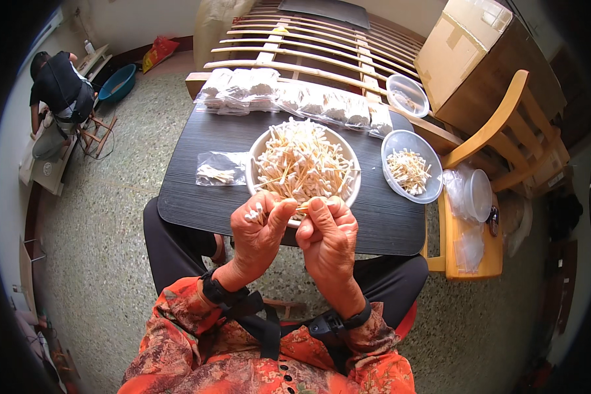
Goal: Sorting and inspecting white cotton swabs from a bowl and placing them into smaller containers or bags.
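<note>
My left hand [261, 226] is closed around a small bunch of cotton swabs [255, 214], whose white tips stick out by the curled fingers. Close beside it, my right hand [330, 235] is pinched, thumb against fingers, on what looks like a single swab stick [302, 209] between the two hands. Both hands are over the near rim of a round white bowl [354, 161]. Heaped cotton swabs [302, 157] fill that bowl above its edge. Left of it, a clear plastic bag [238, 161] lies flat with a few swabs inside.
Packed clear bags [308, 105] line the dark table's [190, 190] far edge. At right, a translucent bowl [430, 138] holds more swabs. Beyond are a slatted wooden frame [295, 49], a cardboard box [469, 59] and a wooden chair [499, 138]. Another person [59, 85] sits far left.
</note>
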{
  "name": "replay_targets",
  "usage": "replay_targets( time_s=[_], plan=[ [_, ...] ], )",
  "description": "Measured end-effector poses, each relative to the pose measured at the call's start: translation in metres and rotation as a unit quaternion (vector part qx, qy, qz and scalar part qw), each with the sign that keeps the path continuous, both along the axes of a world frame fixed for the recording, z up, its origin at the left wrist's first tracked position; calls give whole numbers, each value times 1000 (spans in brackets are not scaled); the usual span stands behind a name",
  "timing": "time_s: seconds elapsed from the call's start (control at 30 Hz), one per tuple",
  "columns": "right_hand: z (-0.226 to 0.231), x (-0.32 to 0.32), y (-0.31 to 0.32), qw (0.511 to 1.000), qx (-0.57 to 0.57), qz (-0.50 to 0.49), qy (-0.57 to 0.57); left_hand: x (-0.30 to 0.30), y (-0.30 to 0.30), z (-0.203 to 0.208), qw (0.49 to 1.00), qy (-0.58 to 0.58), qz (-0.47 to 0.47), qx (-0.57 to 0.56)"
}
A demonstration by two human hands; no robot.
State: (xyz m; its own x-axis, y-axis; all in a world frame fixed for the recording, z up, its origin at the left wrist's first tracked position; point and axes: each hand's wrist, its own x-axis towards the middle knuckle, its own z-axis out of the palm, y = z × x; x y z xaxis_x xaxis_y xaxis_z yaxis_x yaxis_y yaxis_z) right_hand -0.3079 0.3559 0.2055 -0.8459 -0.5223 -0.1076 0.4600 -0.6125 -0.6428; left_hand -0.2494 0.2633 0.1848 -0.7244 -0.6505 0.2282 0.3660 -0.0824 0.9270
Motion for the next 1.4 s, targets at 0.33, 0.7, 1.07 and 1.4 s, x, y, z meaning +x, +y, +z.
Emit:
replay_targets(
  time_s=[0.33, 0.7, 1.07, 1.4],
  plan=[
    [-3, -14, 6, 1000, -21, -20, -3, -2, 3, 13, 987, 32, -57, 150],
    [0, -8, 4, 1000, -9, -9, 19, 3, 7, 14, 999, -18, -14, 50],
    [-2, 0, 3, 999, -20, 48, -9, 0, 3, 17, 981, 74, -74, 166],
    [-9, 6, -5, 999, -12, 18, 27, -4, -2, 21, 952, 40, -104, 286]
  ],
)
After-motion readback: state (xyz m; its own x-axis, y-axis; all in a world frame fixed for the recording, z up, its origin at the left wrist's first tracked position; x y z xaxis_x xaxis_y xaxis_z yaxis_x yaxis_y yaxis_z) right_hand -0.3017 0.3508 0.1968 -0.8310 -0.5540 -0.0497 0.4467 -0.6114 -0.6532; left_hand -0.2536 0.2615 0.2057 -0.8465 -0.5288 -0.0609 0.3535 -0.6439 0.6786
